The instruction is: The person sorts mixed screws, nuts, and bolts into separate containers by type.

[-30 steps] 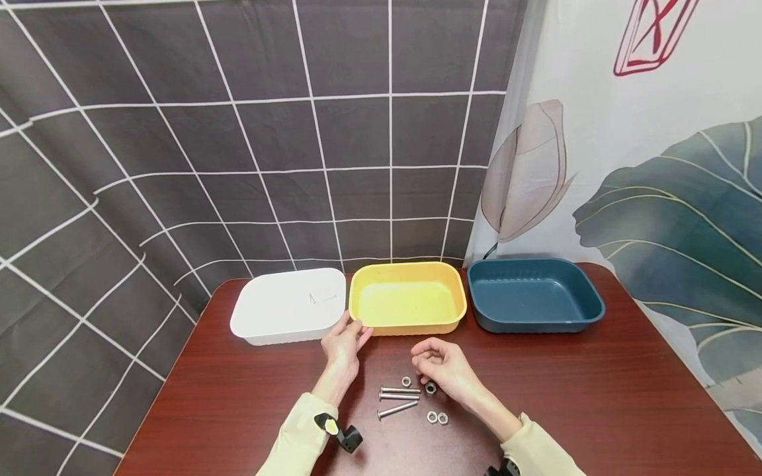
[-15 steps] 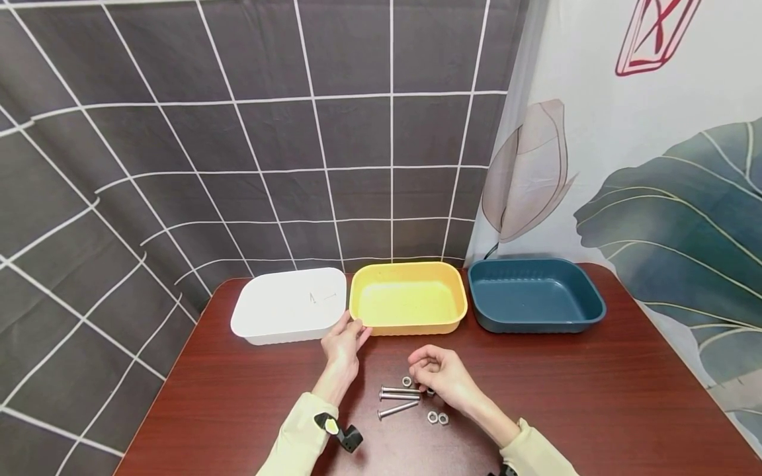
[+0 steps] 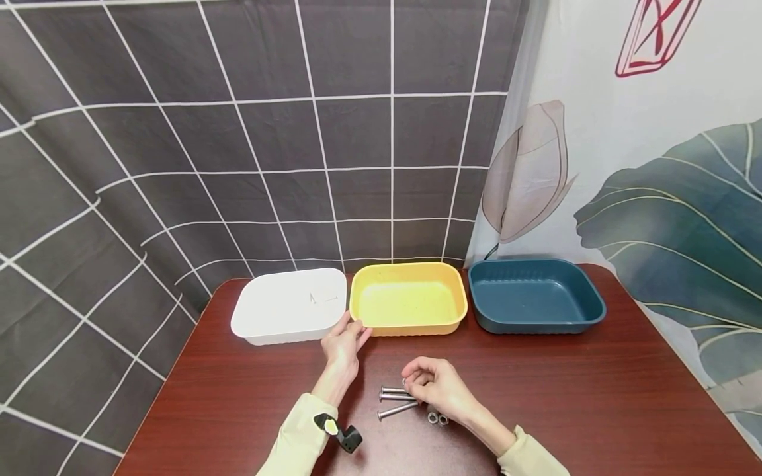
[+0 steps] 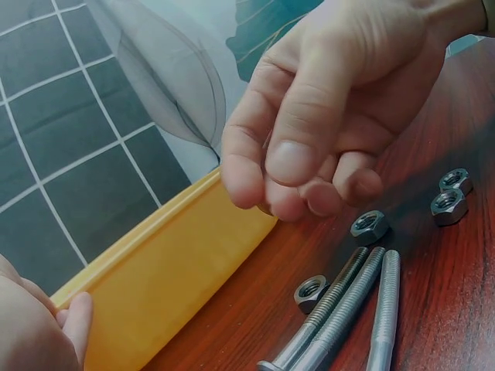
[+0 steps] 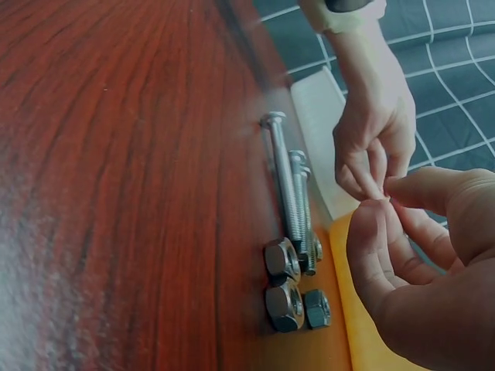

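My left hand (image 3: 342, 345) is at the near left corner of the yellow bin (image 3: 411, 329), its fingers gripping the rim. My right hand (image 3: 439, 389) hovers over the hardware with fingers loosely curled; nothing shows between them in the left wrist view. Three long bolts (image 4: 340, 313) lie side by side on the table beneath it. Several hex nuts surround their threaded ends: one nut (image 4: 312, 293) beside the bolts, another nut (image 4: 370, 227) just past their tips, and a pair of nuts (image 4: 449, 207) farther off. From the head view, the right hand partly hides the nuts.
A white bin (image 3: 280, 311) with a couple of small thin fasteners (image 3: 321, 299) stands left of the yellow one. To the right is a dark blue bin (image 3: 536, 327). All three line the back of the reddish-brown table (image 3: 238, 410), before a grid-patterned curtain (image 3: 357, 132).
My right hand has moved nearer and slightly left, coming lower over the nuts and covering more of them. The left hand stays at the yellow bin's corner.
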Demonstrator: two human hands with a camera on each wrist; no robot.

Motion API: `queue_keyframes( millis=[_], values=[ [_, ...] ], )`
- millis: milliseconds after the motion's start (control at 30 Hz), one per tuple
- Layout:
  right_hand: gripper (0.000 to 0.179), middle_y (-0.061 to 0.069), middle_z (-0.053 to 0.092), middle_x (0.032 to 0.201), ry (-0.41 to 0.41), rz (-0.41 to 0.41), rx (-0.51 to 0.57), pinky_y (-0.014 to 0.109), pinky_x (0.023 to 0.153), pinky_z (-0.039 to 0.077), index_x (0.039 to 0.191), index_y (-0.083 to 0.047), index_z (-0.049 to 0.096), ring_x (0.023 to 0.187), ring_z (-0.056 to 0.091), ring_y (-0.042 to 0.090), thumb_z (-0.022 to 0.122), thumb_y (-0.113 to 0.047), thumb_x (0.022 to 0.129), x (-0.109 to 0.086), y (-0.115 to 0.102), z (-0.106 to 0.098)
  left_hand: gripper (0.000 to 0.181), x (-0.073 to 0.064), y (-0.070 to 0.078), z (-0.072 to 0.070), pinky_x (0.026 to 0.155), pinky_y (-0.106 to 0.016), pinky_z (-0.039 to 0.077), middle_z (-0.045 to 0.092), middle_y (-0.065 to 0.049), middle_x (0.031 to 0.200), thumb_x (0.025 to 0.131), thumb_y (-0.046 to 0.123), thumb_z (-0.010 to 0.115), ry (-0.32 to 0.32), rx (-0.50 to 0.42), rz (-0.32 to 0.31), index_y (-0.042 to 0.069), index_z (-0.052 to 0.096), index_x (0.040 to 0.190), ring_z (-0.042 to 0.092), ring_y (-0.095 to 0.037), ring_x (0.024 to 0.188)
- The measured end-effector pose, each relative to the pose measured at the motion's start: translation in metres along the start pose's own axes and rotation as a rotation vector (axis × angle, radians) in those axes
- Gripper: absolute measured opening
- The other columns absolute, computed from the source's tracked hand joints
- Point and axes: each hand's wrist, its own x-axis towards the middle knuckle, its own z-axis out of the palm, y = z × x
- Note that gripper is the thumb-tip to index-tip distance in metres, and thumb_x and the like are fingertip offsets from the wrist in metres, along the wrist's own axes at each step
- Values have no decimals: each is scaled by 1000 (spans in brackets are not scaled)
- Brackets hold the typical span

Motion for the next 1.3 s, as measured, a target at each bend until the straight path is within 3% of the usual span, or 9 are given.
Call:
queue_keyframes(
  millis=[200, 667, 833, 1300],
  values=[
    [15, 4, 66, 77, -16, -17, -80, 16, 55, 53, 93, 7, 68, 66, 60, 9, 73, 9, 80, -1, 2, 4, 54, 0, 1, 0, 74, -29, 64, 56, -9, 82, 88, -19, 56, 0, 3, -2, -15, 45, 140, 62, -12, 67],
    [16, 1, 68, 75, -84, -46, -147, 17, 50, 53, 86, 0, 69, 66, 63, 8, 74, 11, 77, 1, 5, 8, 55, 1, 2, 0, 77, -30, 64, 57, -9, 85, 89, -17, 58, -12, 3, -13, -13, 45, 142, 63, -13, 69],
    [18, -2, 68, 75, -99, -56, -189, 17, 54, 54, 85, -3, 69, 67, 63, 7, 77, 10, 76, 1, 7, 11, 55, 0, 3, 0, 78, -32, 64, 57, -9, 86, 89, -18, 57, -13, 3, -16, -12, 45, 142, 63, -13, 69],
    [23, -6, 65, 76, -158, -183, -393, 18, 61, 56, 81, -7, 71, 68, 59, 2, 78, 12, 71, 3, 4, 18, 53, 2, 2, 0, 76, -31, 64, 57, -11, 86, 88, -19, 57, 12, 4, -26, -12, 48, 140, 64, -13, 68]
  ],
)
